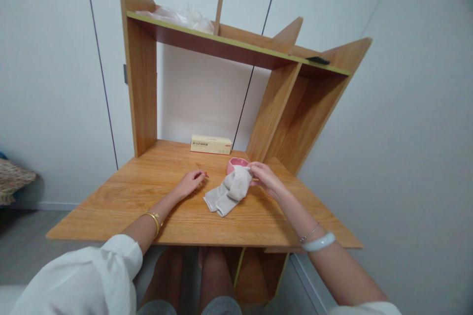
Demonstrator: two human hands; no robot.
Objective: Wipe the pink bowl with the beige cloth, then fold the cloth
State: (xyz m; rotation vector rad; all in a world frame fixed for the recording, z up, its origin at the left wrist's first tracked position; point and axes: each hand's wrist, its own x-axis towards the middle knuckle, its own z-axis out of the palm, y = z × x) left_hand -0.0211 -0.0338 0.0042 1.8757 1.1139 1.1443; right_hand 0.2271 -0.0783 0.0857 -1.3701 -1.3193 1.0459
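The right hand (263,177) pinches the far end of a grey cloth (229,191) and lifts it slightly. The rest of the cloth trails toward the near left and lies flat on the wooden surface (155,206). It looks like a folded sock or a pair of socks, though the picture does not settle which. The left hand (191,183) rests on the surface just left of the cloth, fingers loosely curled and relaxed, with nothing visible in its grip and no contact with the fabric.

The cloth appears light, soft and limp, so it would likely sag and unfold if held at one point only. A pinch at the raised far edge, with a second hold at the near end, would probably keep it tidy.

A pink bowl (238,162) stands just behind the lifted end, and a cream box (210,144) lies farther back. A crumpled plastic bag (177,15) sits on the shelf (236,49) above.
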